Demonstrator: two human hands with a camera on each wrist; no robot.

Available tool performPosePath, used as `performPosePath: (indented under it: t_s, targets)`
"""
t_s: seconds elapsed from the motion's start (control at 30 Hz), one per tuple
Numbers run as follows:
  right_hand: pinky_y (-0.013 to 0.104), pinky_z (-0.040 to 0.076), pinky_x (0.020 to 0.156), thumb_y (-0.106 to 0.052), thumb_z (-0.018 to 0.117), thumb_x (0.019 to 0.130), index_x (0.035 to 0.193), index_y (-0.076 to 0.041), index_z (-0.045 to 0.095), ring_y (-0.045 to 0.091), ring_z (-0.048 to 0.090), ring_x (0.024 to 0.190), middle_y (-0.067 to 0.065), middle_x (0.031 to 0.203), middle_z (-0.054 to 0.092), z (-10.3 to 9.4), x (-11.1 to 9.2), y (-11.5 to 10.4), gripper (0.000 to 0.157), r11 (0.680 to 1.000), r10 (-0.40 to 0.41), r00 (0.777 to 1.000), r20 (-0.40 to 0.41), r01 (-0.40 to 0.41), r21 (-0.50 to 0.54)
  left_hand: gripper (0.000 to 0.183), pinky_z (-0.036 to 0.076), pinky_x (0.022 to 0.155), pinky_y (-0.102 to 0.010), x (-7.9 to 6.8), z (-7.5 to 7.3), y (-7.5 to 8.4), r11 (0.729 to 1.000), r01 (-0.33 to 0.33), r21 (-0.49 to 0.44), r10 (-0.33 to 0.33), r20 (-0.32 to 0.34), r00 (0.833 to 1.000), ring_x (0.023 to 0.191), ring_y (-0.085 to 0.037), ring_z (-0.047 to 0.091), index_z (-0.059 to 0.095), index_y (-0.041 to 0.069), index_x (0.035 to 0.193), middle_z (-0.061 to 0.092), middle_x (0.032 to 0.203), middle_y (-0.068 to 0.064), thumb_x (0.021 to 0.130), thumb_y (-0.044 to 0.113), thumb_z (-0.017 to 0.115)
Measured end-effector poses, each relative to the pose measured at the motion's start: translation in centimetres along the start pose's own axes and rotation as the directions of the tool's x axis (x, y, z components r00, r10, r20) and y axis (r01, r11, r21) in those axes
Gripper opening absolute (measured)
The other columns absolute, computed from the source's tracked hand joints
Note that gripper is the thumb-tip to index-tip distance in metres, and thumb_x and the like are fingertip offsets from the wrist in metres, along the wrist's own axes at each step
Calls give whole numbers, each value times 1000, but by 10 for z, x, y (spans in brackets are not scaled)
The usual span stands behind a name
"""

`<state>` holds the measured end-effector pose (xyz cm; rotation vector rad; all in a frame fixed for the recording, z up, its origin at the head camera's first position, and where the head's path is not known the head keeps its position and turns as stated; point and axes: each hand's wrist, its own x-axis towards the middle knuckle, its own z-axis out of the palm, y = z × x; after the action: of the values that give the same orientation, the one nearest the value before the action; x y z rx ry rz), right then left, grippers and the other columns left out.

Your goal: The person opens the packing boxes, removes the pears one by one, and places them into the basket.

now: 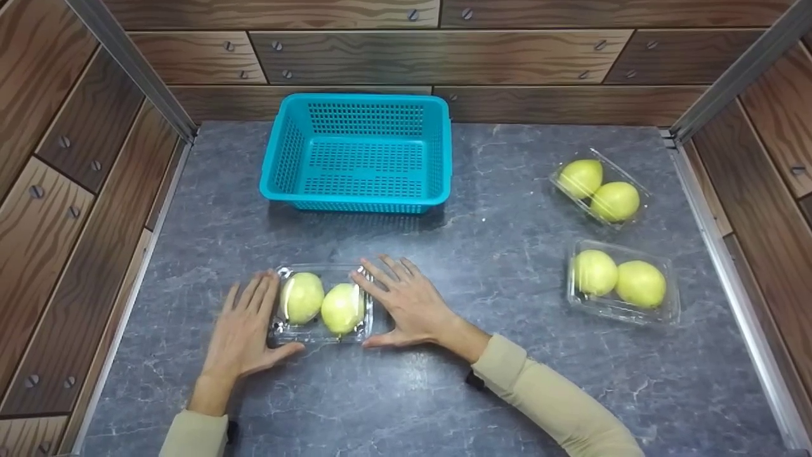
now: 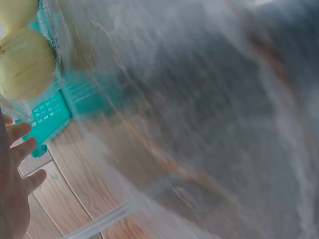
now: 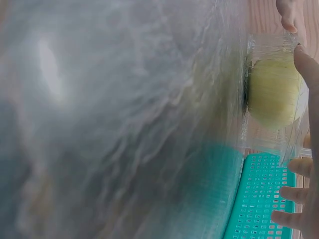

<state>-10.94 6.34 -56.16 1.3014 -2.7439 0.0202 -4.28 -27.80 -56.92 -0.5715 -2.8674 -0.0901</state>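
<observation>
A clear plastic clamshell box (image 1: 334, 273) with two round yellow-green fruits (image 1: 302, 298) inside lies on the grey marbled table between the hands. Along its left side is my left hand (image 1: 241, 330), fingers stretched forward and thumb near the front edge. My right hand (image 1: 415, 308) spreads its fingers at the right side, index fingertip over the back right corner and thumb by the front right corner. In the right wrist view, one fruit (image 3: 274, 92) shows through the box wall beside the thumb (image 3: 306, 64). The left wrist view catches the left fingers (image 2: 22, 149) below the fruits.
Behind the box stands a turquoise perforated basket (image 1: 355, 204) holding nothing. Two more clear boxes with two fruits each lie on the right: a tilted far box (image 1: 593, 209) and a nearer box (image 1: 625, 312). Wood-patterned walls (image 1: 438, 57) with metal corner rails (image 1: 723, 273) enclose the table.
</observation>
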Motion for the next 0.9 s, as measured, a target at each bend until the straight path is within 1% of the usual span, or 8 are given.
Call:
performPosePath:
  t_s: [0.1, 0.23, 0.33, 0.5, 0.63, 0.77, 0.8, 0.9]
  targets:
    - [61, 41, 124, -99, 42, 80, 170, -24, 16, 40, 37, 157, 10, 175, 29, 0, -3, 3, 121, 1000, 4, 1000, -8, -4, -2, 131, 38, 122, -68, 3, 1, 2, 1000, -6, 7, 6, -8, 1000, 149, -43, 48, 33, -3, 161, 46, 162, -25, 77, 96, 51]
    - [62, 42, 123, -99, 43, 79, 170, -25, 17, 40, 39, 156, 9, 175, 31, -1, -8, 7, 120, 1000, 8, 1000, -16, -8, -14, 132, 39, 122, -68, 7, 1, 5, 1000, -19, 22, 19, -6, 1000, 149, -43, 48, 35, -4, 160, 47, 162, -25, 79, 101, 36]
    - [61, 43, 123, -99, 43, 79, 170, -25, 19, 39, 39, 156, 8, 174, 32, -2, -11, 11, 119, 999, 11, 1000, -17, -12, -33, 133, 38, 123, -67, 11, 1, 8, 999, -21, 30, 21, 6, 1000, 149, -44, 47, 36, -5, 159, 47, 162, -25, 79, 102, 33]
    - [60, 43, 123, -99, 43, 80, 169, -24, 23, 38, 40, 156, 8, 173, 34, -4, -17, 16, 118, 999, 19, 1000, -17, -20, -50, 133, 37, 124, -67, 18, 1, 13, 999, -23, 30, 22, 21, 1000, 151, -42, 46, 35, -4, 160, 47, 162, -24, 78, 101, 37]
    - [61, 43, 123, -97, 47, 80, 169, -22, 25, 38, 39, 156, 7, 174, 33, -6, -22, 20, 118, 999, 34, 999, -15, -35, -27, 132, 36, 124, -68, 24, 3, 18, 999, -40, 9, 40, 3, 999, 151, -42, 45, 35, -4, 161, 47, 163, -24, 77, 99, 45]
    - [61, 44, 122, -96, 48, 80, 168, -22, 27, 40, 40, 155, 8, 173, 34, -6, -27, 24, 116, 999, 42, 999, -24, -43, -25, 132, 36, 124, -67, 31, 5, 21, 999, -53, 5, 53, -5, 999, 152, -41, 45, 34, -3, 161, 46, 164, -22, 79, 100, 37]
    - [61, 44, 121, -96, 48, 81, 168, -22, 27, 40, 41, 155, 8, 173, 33, -7, -28, 24, 116, 999, 43, 999, -26, -43, -28, 131, 36, 125, -67, 32, 5, 22, 999, -54, 5, 54, -1, 999, 153, -41, 44, 34, -2, 162, 46, 164, -22, 80, 100, 37]
    - [61, 45, 121, -95, 49, 81, 168, -23, 27, 40, 41, 155, 9, 173, 33, -7, -32, 26, 115, 999, 50, 998, -28, -50, -18, 130, 37, 124, -68, 36, 5, 25, 999, -54, 0, 54, 13, 998, 154, -41, 43, 32, -1, 162, 45, 165, -21, 78, 96, 50]
